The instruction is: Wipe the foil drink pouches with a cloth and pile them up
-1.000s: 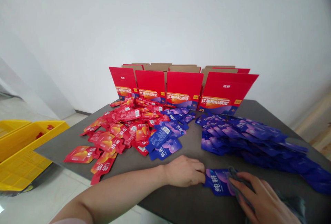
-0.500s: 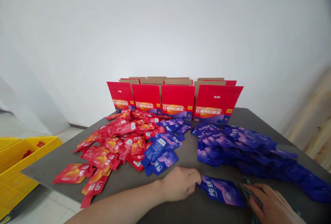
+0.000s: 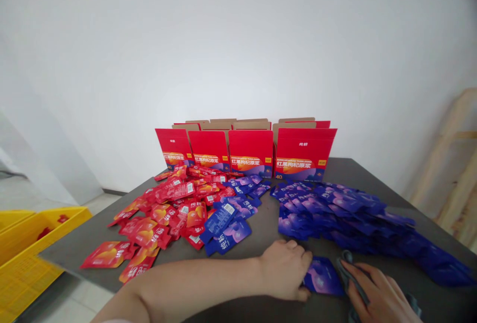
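At the lower right of the frame, your left hand (image 3: pixel 285 269) clamps its fingers on the left end of 1 blue pouch (image 3: pixel 324 277) flat on the table (image 3: pixel 266 223), apparently to steady it beside the grey cloth (image 3: pixel 345 266) gripped in your right hand (image 3: pixel 380 293). A blue pile (image 3: pixel 328 208) spreads at right, a red pile (image 3: pixel 160 213) at left, probably grouped by color. Behind, 4 front boxes (image 3: pixel 250 146) stand flaps up, likely for access.

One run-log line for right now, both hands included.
left hand: holding blue pouch; right hand: holding gray cloth; red pouches: piled left; blue pile: right; boxes: upright, behind
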`<state>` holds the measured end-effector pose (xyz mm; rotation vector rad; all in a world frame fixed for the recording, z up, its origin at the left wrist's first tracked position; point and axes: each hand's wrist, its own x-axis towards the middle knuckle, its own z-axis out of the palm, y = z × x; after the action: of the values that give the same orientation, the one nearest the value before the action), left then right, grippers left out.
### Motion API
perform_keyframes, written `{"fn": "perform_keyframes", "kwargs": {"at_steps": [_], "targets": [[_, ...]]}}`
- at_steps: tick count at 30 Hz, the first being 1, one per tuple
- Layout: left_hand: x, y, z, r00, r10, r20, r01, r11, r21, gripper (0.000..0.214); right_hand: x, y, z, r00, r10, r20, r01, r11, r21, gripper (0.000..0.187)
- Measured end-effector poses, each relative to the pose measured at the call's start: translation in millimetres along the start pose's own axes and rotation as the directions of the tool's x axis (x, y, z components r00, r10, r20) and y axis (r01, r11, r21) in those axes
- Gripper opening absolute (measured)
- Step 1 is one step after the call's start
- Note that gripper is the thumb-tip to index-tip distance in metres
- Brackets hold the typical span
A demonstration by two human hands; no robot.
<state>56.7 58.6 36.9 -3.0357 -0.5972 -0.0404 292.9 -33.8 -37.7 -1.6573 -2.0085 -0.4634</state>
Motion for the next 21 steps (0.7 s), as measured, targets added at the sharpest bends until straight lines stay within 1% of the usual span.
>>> {"fn": "perform_keyframes", "kwargs": {"at_steps": [3, 6, 7, 9, 12, 14, 17, 19, 21], "targets": [[12.9, 3.5, 5.1, 0.993, 0.119, -0.009, -0.117, 0.988, 0.102, 0.050, -1.5, 2.0, 2.4, 1.000, 0.015, -0.001, -0.015, 1.000, 0.005, 0.034], [18.2, 2.1, 5.9, 0.976, 0.203, -0.077, -0.181, 0.957, 0.225, 0.018, -3.0, 2.0, 6.4, 0.998, 0.059, -0.021, -0.059, 0.998, 0.009, 0.034], [19.3, 0.3, 4.1, 0.967, 0.233, -0.098, -0.203, 0.947, 0.251, 0.012, -3.2, 0.9, 7.3, 0.997, 0.075, -0.027, -0.075, 0.997, 0.012, 0.034], [22.1, -5.6, -3.4, 0.944, 0.304, -0.132, -0.262, 0.929, 0.262, 0.014, -2.6, -3.3, 7.2, 0.994, 0.102, -0.046, -0.102, 0.995, 0.015, 0.034], [32.0, -20.3, -23.7, 0.903, 0.373, -0.212, -0.333, 0.921, 0.201, 0.016, 0.3, -13.6, 3.1, 0.984, 0.147, -0.104, -0.149, 0.989, -0.010, 0.034], [45.0, -32.9, -38.5, 0.888, 0.351, -0.298, -0.325, 0.936, 0.133, 0.020, 2.8, -20.1, -0.2, 0.977, 0.166, -0.134, -0.172, 0.984, -0.036, 0.034], [73.1, -53.6, -52.1, 0.878, 0.217, -0.426, -0.237, 0.972, 0.007, 0.029, 4.9, -24.5, -2.8, 0.975, 0.172, -0.141, -0.181, 0.982, -0.052, 0.033], [94.3, -67.1, -52.9, 0.883, 0.106, -0.458, -0.162, 0.983, -0.085, 0.034, 4.5, -24.2, -2.7, 0.975, 0.177, -0.133, -0.186, 0.981, -0.056, 0.033], [114.4, -79.6, -48.7, 0.902, 0.000, -0.432, -0.080, 0.982, -0.168, 0.038, 3.3, -23.1, -2.3, 0.975, 0.183, -0.129, -0.192, 0.980, -0.053, 0.033]]}}
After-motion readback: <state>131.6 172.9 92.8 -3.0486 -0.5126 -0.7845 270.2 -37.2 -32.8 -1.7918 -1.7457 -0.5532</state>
